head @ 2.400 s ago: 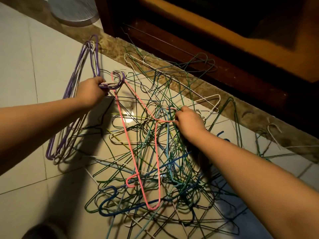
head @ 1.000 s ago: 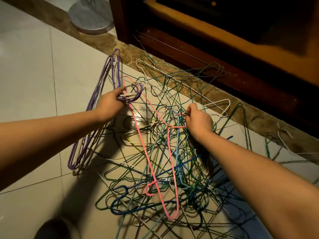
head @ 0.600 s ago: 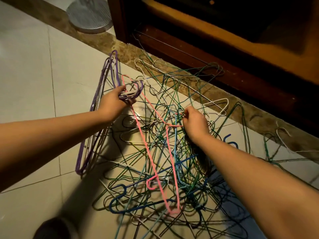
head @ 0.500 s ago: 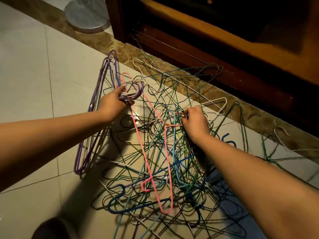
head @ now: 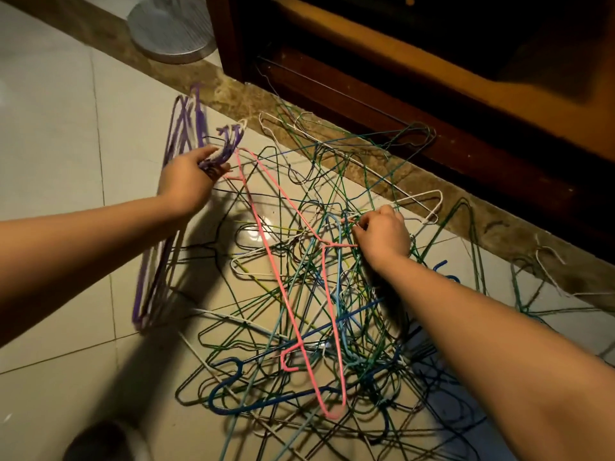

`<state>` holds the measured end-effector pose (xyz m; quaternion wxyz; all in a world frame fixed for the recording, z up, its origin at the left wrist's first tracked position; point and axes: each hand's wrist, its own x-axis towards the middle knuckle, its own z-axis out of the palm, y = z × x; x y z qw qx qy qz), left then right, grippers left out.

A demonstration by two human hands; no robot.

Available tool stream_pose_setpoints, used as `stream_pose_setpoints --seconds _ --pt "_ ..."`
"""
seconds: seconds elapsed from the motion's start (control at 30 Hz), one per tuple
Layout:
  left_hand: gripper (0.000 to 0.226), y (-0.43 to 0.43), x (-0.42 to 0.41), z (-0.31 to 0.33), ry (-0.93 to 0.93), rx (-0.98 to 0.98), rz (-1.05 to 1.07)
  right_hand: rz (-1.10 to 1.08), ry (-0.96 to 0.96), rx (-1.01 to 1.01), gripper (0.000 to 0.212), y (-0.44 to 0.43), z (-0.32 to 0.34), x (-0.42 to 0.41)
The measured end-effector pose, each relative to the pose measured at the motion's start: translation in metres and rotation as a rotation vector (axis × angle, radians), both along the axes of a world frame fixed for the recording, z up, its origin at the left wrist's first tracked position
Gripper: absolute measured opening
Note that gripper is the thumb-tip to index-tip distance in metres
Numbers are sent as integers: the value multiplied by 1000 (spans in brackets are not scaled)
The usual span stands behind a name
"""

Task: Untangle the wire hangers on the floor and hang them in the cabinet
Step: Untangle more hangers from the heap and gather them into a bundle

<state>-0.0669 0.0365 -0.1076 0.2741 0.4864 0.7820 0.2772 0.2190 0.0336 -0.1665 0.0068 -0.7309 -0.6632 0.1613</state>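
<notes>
A tangled pile of wire hangers [head: 332, 294] in green, blue and white lies on the tiled floor in front of the dark wooden cabinet [head: 416, 78]. My left hand [head: 188, 179] grips the hooks of a bunch of purple hangers [head: 159, 247], which hang down to the left of the pile. A pink hanger [head: 286, 294] lies across the top of the tangle. My right hand [head: 382, 236] pinches the pink hanger's corner among the wires at the pile's middle.
A round grey fan base [head: 171, 28] stands at the back left beside the cabinet. A brown marble strip [head: 233, 94] runs along the cabinet's foot. More loose hangers [head: 539, 277] lie at the right. Bare tiles [head: 50, 144] spread to the left.
My left hand has lifted the purple bunch slightly and tilted its hooks upward. My right hand has stayed at the pink hanger's corner, and the pink hanger has shifted a little in the pile.
</notes>
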Motion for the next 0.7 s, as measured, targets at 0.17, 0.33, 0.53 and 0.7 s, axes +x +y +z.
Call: stream_pose_setpoints --seconds 0.17,0.33,0.53,0.7 --pt "32 -23 -9 0 124 -50 -74 205 -169 23 32 6 5 3" --pt "29 -40 13 -3 94 -112 -160 271 -180 0 30 10 7 1" --pt "13 -36 40 -2 5 -103 -162 275 -202 -61 34 12 14 -6" --pt "11 -27 35 5 -249 -51 13 232 -200 -70 36 12 13 -6"
